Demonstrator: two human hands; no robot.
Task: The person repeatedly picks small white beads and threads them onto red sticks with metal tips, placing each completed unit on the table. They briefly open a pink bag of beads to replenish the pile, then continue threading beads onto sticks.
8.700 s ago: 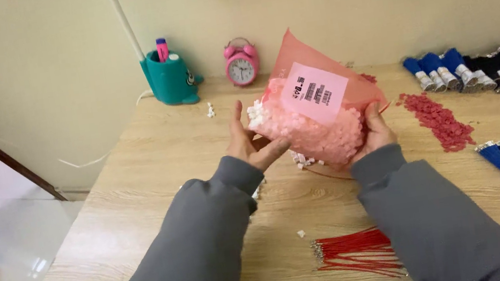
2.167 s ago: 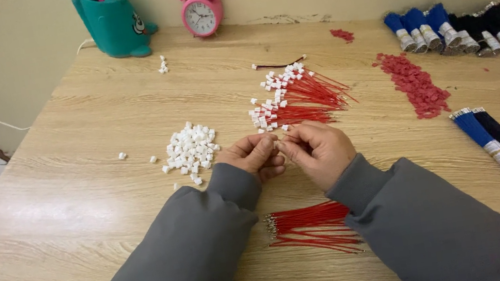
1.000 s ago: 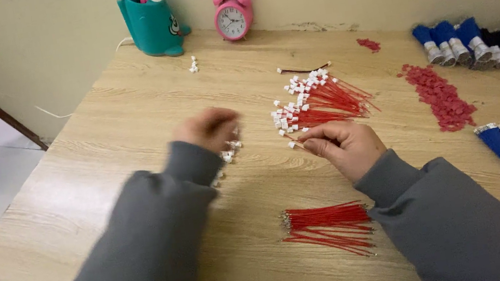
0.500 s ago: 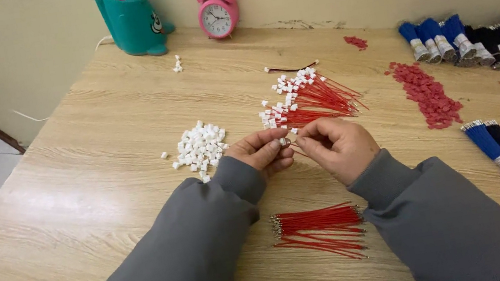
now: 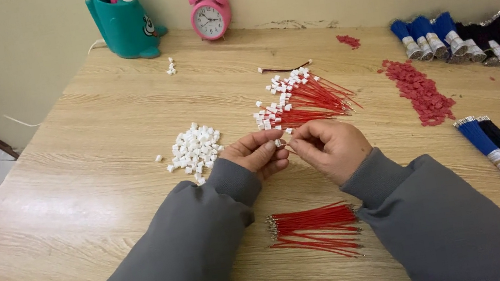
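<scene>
Two hands meet at the middle of a wooden table (image 5: 72,187) — the left hand (image 5: 260,153) back from its reach a second ago toward the pile of white connectors (image 5: 194,150), now pinching one small white connector (image 5: 278,143). The right hand (image 5: 328,146) pinches something too small to identify against it. Finished red wires (image 5: 307,100) lie just beyond; bare red wires (image 5: 315,224) lie nearer the body — unchanged.

Soft even light, sharp focus (perhaps slight bending at the edges).
</scene>
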